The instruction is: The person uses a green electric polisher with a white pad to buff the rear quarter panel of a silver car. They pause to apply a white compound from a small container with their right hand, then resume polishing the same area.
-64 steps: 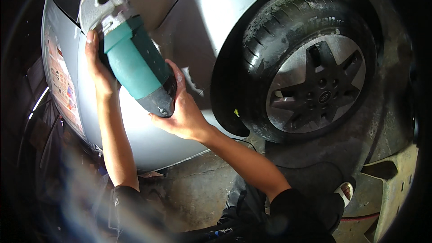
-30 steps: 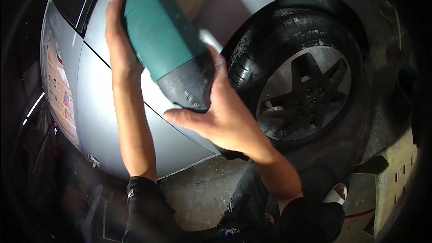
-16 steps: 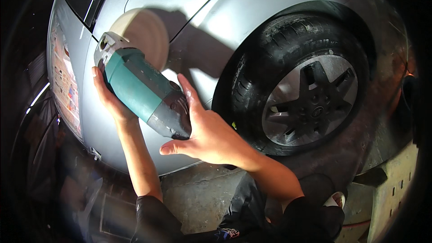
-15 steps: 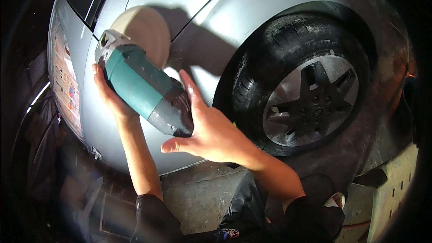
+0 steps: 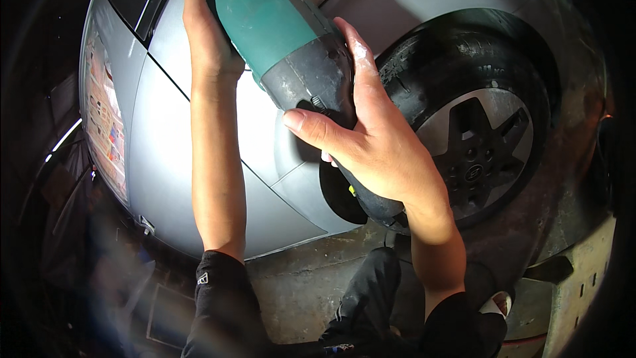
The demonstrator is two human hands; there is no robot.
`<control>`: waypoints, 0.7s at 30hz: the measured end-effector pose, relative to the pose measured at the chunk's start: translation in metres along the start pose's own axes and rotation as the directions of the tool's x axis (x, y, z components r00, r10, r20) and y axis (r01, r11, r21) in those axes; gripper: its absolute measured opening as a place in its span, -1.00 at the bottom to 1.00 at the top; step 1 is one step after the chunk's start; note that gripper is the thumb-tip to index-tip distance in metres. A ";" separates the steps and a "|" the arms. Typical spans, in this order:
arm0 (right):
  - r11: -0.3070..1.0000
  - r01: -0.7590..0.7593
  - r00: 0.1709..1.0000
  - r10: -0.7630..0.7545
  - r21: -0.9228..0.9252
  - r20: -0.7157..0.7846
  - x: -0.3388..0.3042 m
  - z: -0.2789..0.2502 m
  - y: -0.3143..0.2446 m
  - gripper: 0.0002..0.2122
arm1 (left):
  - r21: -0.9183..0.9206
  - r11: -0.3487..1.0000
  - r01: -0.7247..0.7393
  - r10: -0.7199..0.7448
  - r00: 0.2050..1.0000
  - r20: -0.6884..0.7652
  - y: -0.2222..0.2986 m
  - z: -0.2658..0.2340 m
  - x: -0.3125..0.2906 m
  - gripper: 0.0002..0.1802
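Observation:
A green and black polisher [image 5: 271, 23] is held up close in front of me, over the silver car body. My left hand [image 5: 211, 36] grips its front end from the left side, with the fingertips at the picture's top edge. My right hand [image 5: 377, 136] is closed around the black rear part, thumb across the back and fingers on the right side. Whitish residue marks a right finger. Below the right hand, the black rear handle [image 5: 381, 205] sticks out. The tool's head is cut off by the top edge, and its round pad is mostly hidden.
A silver car panel [image 5: 169, 159] curves beneath the tool, brightly lit in the middle. To the right stands a black tyre with a spoked wheel [image 5: 474, 152]. A pale perforated metal piece [image 5: 583, 278] lies at the lower right, and grey floor [image 5: 291, 298] shows below.
Both hands have carried the polisher up and to the right, nearer to me. Its beige pad, plain to see before, is now mostly out of sight.

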State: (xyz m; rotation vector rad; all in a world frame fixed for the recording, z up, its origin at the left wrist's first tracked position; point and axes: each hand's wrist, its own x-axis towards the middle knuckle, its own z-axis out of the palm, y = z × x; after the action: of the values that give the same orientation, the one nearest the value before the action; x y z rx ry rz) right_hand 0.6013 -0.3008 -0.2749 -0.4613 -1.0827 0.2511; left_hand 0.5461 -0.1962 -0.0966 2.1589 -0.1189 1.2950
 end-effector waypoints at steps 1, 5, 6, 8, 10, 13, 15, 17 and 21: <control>0.998 -0.057 0.998 0.056 0.024 0.023 -0.001 0.000 -0.001 -0.10 | 0.019 1.000 -0.006 0.006 1.000 0.008 0.001 -0.002 -0.001 -0.49; 0.997 -0.058 0.994 0.062 -0.042 0.089 -0.009 0.006 0.010 -0.06 | 0.029 1.000 -0.012 0.012 1.000 0.023 -0.008 -0.020 -0.009 -0.45; 0.997 -0.038 0.993 0.045 -0.060 0.109 -0.012 0.009 0.013 -0.04 | 0.041 0.999 -0.001 0.004 0.999 -0.054 -0.005 -0.023 -0.018 -0.44; 0.995 -0.055 0.981 0.068 -0.079 0.181 -0.016 0.011 0.017 -0.04 | 0.055 0.997 0.054 -0.047 0.992 -0.118 0.000 -0.028 -0.037 -0.41; 0.993 -0.065 0.967 0.086 -0.094 0.240 -0.019 0.012 0.019 -0.03 | 0.012 0.996 0.084 -0.081 0.988 -0.133 -0.004 -0.042 -0.054 -0.39; 0.990 -0.035 0.945 0.076 -0.135 0.317 -0.017 0.010 0.025 -0.06 | -0.005 0.998 0.055 -0.055 0.979 -0.195 -0.005 -0.052 -0.072 -0.40; 0.985 -0.016 0.935 0.076 -0.173 0.346 -0.015 0.006 0.024 -0.07 | -0.023 0.999 0.043 -0.046 0.979 -0.200 -0.004 -0.049 -0.072 -0.41; 0.977 -0.011 0.931 0.087 -0.211 0.355 -0.004 -0.002 0.014 -0.07 | -0.059 0.998 0.034 -0.045 0.980 -0.192 -0.002 -0.044 -0.061 -0.42; 0.993 -0.073 0.961 0.094 -0.091 0.259 0.010 -0.014 0.001 -0.08 | -0.028 1.000 0.003 -0.007 0.993 -0.122 -0.002 -0.022 -0.026 -0.43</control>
State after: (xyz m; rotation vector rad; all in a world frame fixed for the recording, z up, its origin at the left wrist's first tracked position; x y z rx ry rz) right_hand 0.6181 -0.2992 -0.2732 -0.5580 -1.3381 0.3517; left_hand 0.5165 -0.1891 -0.1116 2.0497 -0.0813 1.4104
